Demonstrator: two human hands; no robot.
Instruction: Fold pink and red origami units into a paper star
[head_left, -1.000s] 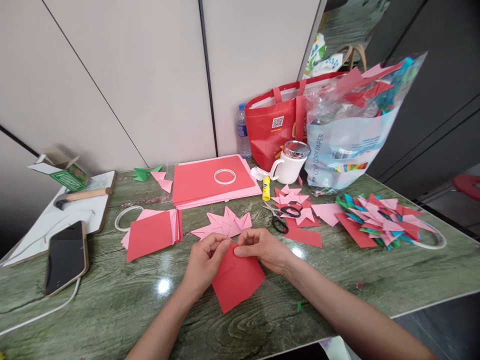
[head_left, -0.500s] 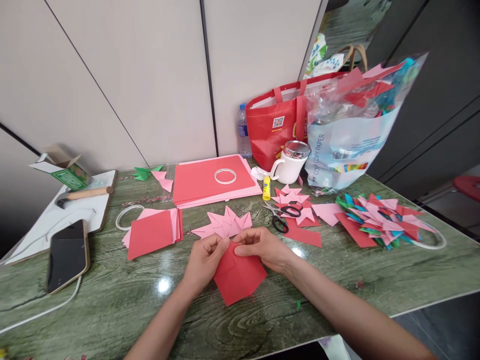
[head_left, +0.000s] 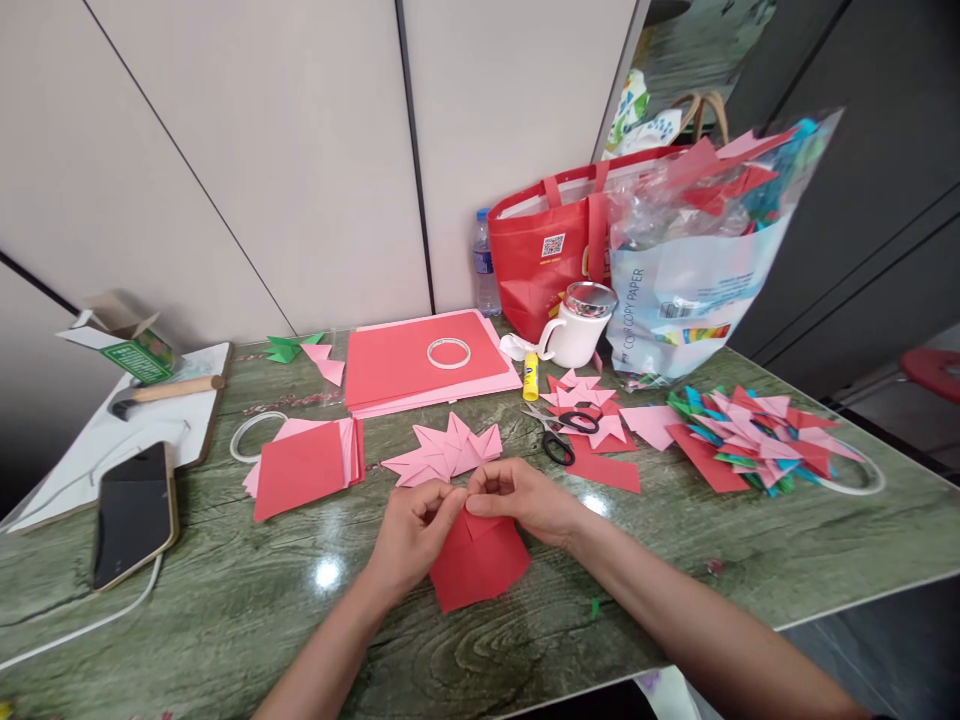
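A red paper square (head_left: pixel 478 562), partly folded, lies on the green marbled table (head_left: pixel 225 610) right in front of me. My left hand (head_left: pixel 412 533) pinches its top edge from the left. My right hand (head_left: pixel 520 498) pinches the same top edge from the right, so the fingertips of both hands meet at the fold. Just beyond my hands lies a row of folded pink paper points (head_left: pixel 447 450).
A stack of red and pink squares (head_left: pixel 306 464) and a phone (head_left: pixel 133 512) lie left. Large red sheets with a tape ring (head_left: pixel 449 352), scissors (head_left: pixel 559 432), a glue stick (head_left: pixel 532 377), a mug (head_left: pixel 581 323), bags and a pile of folded coloured pieces (head_left: pixel 754 440) lie behind and right.
The two upper corners of the red paper have been folded inward, so it went from a diamond to a narrower-topped shape. My fingertips came closer together at the top.
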